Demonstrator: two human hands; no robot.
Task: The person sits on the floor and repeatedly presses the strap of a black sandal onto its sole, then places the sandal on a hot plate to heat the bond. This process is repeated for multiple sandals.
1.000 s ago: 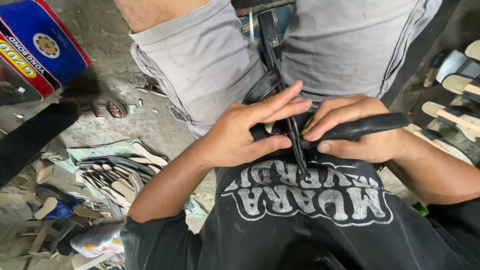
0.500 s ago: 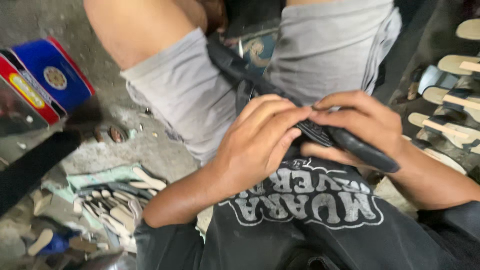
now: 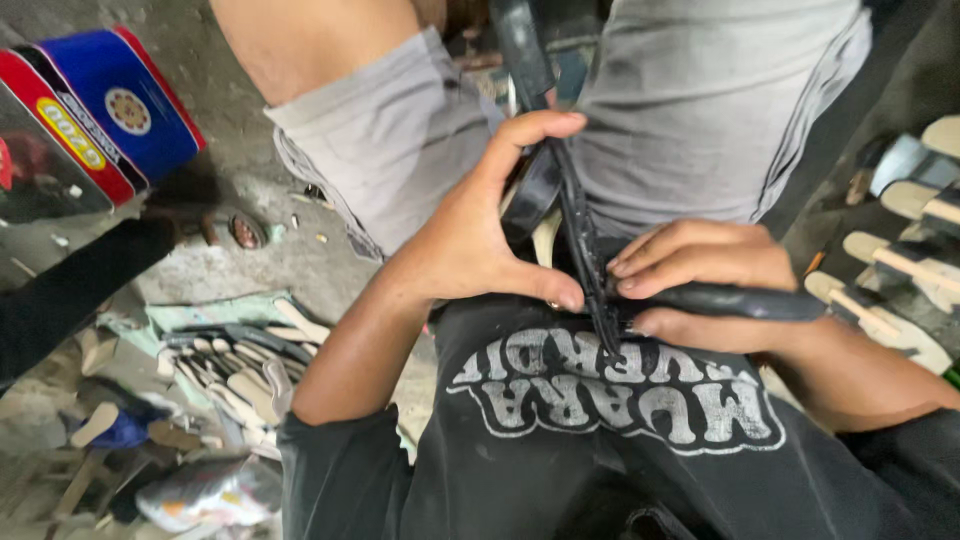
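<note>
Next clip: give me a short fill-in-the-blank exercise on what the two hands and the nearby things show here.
1. The left hand and right hand both hold a long strap coloured ____.
2. The person's shorts are ____ in colour.
3. The red and blue tin lies on the person's ____ side.
4. The right hand also grips a black ____.

Missing words: black; grey; left; handle

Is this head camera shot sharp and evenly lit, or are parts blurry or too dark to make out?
In the head view, soft even daylight, no glare; the left hand and right hand on the black strap are fairly sharp, though the black tool nearly merges with the dark shirt; the pile of sole pieces at lower left is smeared and dim; wide-lens stretch at the edges.
</note>
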